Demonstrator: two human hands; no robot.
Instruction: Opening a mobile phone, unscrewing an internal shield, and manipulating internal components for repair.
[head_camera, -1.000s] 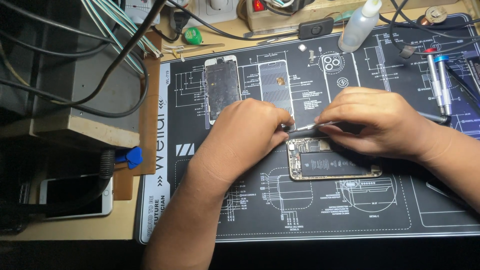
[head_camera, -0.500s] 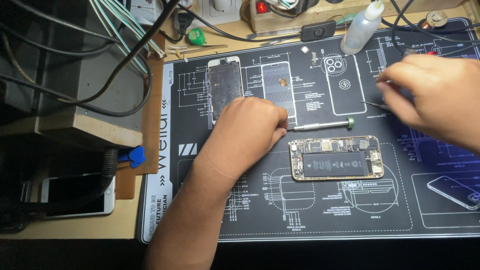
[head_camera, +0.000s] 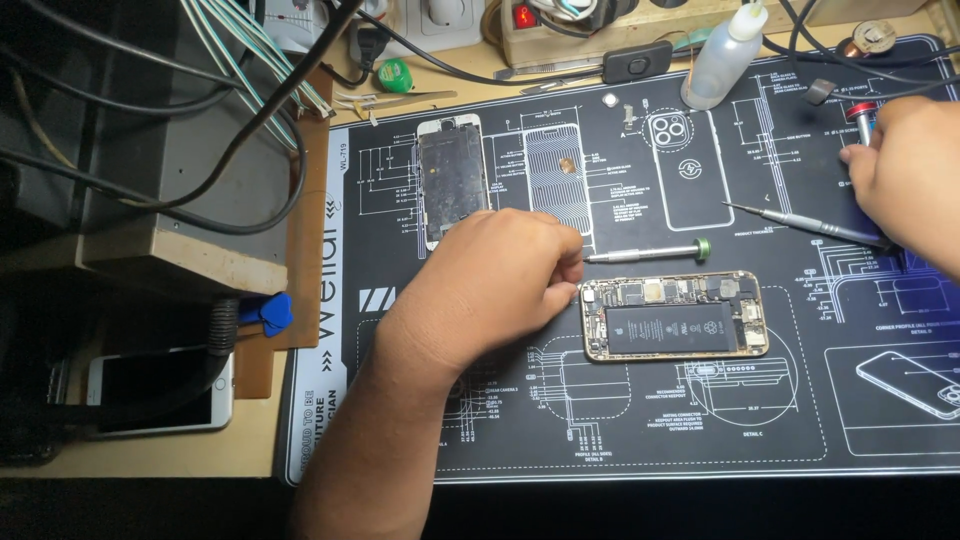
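An opened phone (head_camera: 675, 316) lies on the dark repair mat (head_camera: 640, 420) with its battery and boards showing. My left hand (head_camera: 490, 290) rests on the mat just left of it. Its fingers are curled together beside the tip of a silver screwdriver with a green cap (head_camera: 648, 253), which lies just above the phone. My right hand (head_camera: 912, 180) is at the right edge, its fingertips closed on a red-capped screwdriver (head_camera: 860, 115). A thin grey screwdriver (head_camera: 800, 222) lies on the mat, its far end under that hand.
A detached phone screen (head_camera: 452, 180) lies at the back of the mat, with a clear plastic bottle (head_camera: 725, 60) further right. Left of the mat are thick cables (head_camera: 200, 150), blue picks (head_camera: 265, 312) and a white phone (head_camera: 160, 392). A power strip (head_camera: 560, 20) lines the back.
My right hand left the open phone and moved right and back to the red-capped screwdriver. The green-capped screwdriver now lies on the mat. My left hand has barely moved.
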